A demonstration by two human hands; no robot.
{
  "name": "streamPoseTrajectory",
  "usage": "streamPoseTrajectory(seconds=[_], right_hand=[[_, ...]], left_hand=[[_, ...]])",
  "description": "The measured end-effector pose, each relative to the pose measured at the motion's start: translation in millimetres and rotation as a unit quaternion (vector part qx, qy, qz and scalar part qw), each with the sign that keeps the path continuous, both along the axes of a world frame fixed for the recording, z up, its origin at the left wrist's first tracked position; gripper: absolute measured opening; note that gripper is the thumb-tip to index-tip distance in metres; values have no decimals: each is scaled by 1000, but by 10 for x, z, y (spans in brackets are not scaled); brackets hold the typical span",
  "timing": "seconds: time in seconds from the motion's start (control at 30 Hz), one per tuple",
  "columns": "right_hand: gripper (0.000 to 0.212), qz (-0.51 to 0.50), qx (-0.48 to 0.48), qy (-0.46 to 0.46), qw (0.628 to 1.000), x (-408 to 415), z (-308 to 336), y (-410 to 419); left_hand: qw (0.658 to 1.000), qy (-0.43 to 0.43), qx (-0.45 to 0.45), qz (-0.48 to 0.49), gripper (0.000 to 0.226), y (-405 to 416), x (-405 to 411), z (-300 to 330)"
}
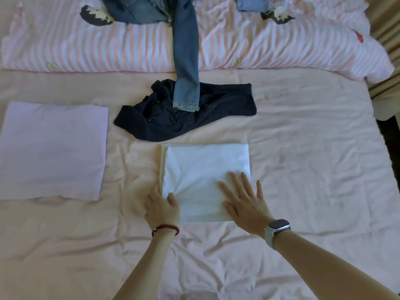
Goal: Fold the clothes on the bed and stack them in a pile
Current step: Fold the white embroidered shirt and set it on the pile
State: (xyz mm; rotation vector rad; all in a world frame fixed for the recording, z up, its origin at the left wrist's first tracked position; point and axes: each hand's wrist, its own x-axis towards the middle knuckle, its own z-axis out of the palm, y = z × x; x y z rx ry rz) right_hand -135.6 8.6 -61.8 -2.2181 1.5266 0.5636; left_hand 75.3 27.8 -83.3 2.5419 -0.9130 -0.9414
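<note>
Centrally, in the lower middle of the frame, a folded white garment (205, 180) lies on the pink bed sheet (303, 148). Its lower left corner is pinched by the left hand (162, 207), while the right hand (244, 202) is pressed flat on it, fingers spread. Being light, soft and limp, it would probably best be lifted from beneath both side edges, then carried to the folded lilac garment (54, 148) at left.

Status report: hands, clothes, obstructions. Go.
Left hand grips white garment corner; right hand flat on it. Lilac garment folded, apart. Black garment, jeans unfolded.
</note>
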Motion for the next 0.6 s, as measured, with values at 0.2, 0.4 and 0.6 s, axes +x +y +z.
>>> streamPoseTrajectory(seconds=[0.2, 0.4, 0.6], right_hand=[[50, -24, -84, -52, 995, 215, 7, 0], [51, -36, -71, -39, 996, 213, -365, 37], [49, -42, -93, -82, 991, 185, -264, -67]], left_hand=[[882, -195, -153, -400, 51, -218, -300, 0], [855, -159, -16, -493, 62, -388, -277, -482], [847, -196, -33, -493, 54, -479, -318, -209]])
